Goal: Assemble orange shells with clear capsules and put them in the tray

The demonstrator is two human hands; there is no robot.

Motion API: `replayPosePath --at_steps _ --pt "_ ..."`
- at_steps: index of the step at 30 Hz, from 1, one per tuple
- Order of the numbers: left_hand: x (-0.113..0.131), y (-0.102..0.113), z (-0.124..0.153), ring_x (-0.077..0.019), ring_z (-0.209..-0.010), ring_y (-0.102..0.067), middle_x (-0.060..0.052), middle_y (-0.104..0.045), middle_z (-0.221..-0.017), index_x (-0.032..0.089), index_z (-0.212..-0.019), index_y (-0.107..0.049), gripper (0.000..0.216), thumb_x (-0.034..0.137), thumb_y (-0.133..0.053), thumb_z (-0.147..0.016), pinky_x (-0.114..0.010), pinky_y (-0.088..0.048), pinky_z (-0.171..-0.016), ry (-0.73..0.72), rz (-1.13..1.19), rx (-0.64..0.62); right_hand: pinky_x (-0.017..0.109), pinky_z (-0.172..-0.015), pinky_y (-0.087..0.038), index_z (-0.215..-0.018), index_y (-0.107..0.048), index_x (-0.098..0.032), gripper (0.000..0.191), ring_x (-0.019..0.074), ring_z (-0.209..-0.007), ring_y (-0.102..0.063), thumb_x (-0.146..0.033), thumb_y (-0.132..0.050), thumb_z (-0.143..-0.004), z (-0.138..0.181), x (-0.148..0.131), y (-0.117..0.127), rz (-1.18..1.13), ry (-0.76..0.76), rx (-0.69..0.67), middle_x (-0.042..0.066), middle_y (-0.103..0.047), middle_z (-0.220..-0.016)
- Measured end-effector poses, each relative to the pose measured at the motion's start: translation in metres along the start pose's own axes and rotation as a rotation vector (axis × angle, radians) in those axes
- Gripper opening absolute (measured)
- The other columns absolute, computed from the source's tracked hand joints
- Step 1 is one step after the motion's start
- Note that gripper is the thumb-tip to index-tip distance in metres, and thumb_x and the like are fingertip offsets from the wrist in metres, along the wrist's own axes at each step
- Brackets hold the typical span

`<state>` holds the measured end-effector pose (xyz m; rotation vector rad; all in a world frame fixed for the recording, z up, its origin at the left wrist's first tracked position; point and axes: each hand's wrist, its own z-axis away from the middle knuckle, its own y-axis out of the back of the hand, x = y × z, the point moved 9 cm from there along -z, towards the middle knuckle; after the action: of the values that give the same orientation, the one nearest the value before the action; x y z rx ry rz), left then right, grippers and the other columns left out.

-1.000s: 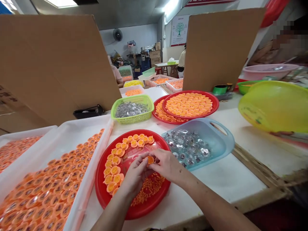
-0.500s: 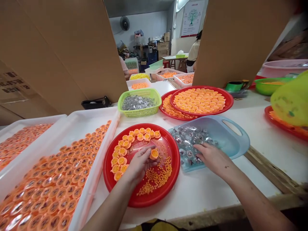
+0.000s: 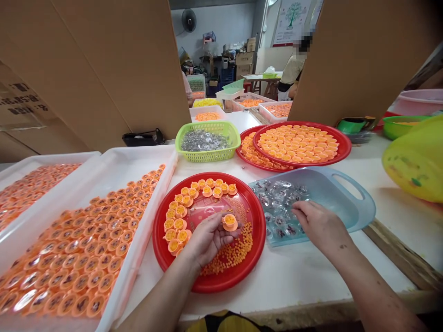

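Note:
My left hand [image 3: 213, 237], palm turned up over a round red tray [image 3: 212, 289], holds a small orange toy teacup [image 3: 230, 222] with a saucer between thumb and fingers. Similar filled teacups [image 3: 180, 211] line the tray's left and far sides. Loose small orange beads [image 3: 238, 246] lie along its right side. Above a blue scoop-shaped tray [image 3: 337, 207], my right hand [image 3: 316, 221] has thumb and fingertips pressed together; whether something is between them I cannot make out. Clear domed pieces with dark prints [image 3: 278, 203] fill that tray's left part.
White trays [image 3: 147, 226] of finished orange cups stand at left. Behind are a green basket [image 3: 207, 157] of clear pieces and stacked red trays [image 3: 346, 143] of orange cups. A yellow bag [image 3: 415, 157] sits at right. Cardboard panels [image 3: 114, 64] frame the far side; a person [image 3: 290, 74] is beyond.
My right hand's fingers have drawn together and lifted slightly from the clear pieces. My left hand has turned more palm-up, with the teacup's saucer now showing. The view has shifted slightly left.

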<state>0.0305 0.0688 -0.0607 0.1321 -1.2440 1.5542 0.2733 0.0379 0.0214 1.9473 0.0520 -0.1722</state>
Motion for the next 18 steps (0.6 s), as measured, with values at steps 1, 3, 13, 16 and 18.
replayPosePath --at_steps 1,3,13,16,18 --pt "0.003 0.002 0.000 -0.0141 -0.063 -0.067 -0.013 -0.069 -0.086 0.011 -0.099 -0.061 0.020 0.027 -0.053 -0.088 -0.018 -0.053 -0.053 -0.026 -0.036 0.004 0.031 -0.066 -0.046 -0.091 -0.062 -0.019 0.018 0.0213 -0.077 -0.062 -0.024 -0.045 -0.089 0.000 -0.010 0.002 -0.044 0.025 0.000 0.007 -0.066 -0.087" --pt "0.010 0.007 -0.001 -0.0150 -0.064 -0.068 -0.012 -0.069 -0.085 0.012 -0.099 -0.063 0.020 0.025 -0.058 -0.085 -0.019 -0.053 -0.054 -0.078 -0.113 0.025 0.029 -0.067 -0.046 -0.091 -0.062 -0.021 0.018 0.0180 -0.076 -0.062 -0.023 -0.045 -0.090 0.000 -0.040 0.004 -0.191 0.113 -0.043 0.005 -0.065 -0.086" --pt "0.032 0.023 0.003 -0.0141 -0.065 -0.067 -0.009 -0.068 -0.081 0.013 -0.102 -0.064 0.020 0.022 -0.057 -0.085 -0.021 -0.054 -0.059 -0.159 -0.016 0.097 0.022 -0.062 -0.046 -0.078 -0.057 -0.019 0.010 0.0115 -0.065 -0.059 -0.015 -0.057 -0.087 -0.022 -0.152 -0.013 -0.546 0.296 -0.187 -0.003 -0.063 -0.072" --pt "0.023 0.009 0.004 -0.0135 -0.066 -0.066 -0.008 -0.068 -0.080 0.012 -0.099 -0.064 0.019 0.020 -0.062 -0.082 -0.020 -0.052 -0.059 -0.122 -0.012 0.000 0.028 -0.067 -0.047 -0.090 -0.060 -0.016 0.011 0.0174 -0.074 -0.062 -0.021 -0.050 -0.092 -0.033 -0.151 -0.002 -0.388 0.256 0.078 0.006 -0.066 -0.083" --pt "0.015 0.002 0.004 -0.0129 -0.065 -0.065 -0.006 -0.067 -0.076 0.014 -0.100 -0.063 0.022 0.022 -0.066 -0.079 -0.019 -0.051 -0.058 -0.106 -0.013 -0.041 0.030 -0.067 -0.048 -0.097 -0.061 -0.014 0.018 0.0208 -0.078 -0.063 -0.022 -0.045 -0.094 -0.032 -0.157 -0.004 -0.323 0.277 0.124 0.010 -0.066 -0.088"
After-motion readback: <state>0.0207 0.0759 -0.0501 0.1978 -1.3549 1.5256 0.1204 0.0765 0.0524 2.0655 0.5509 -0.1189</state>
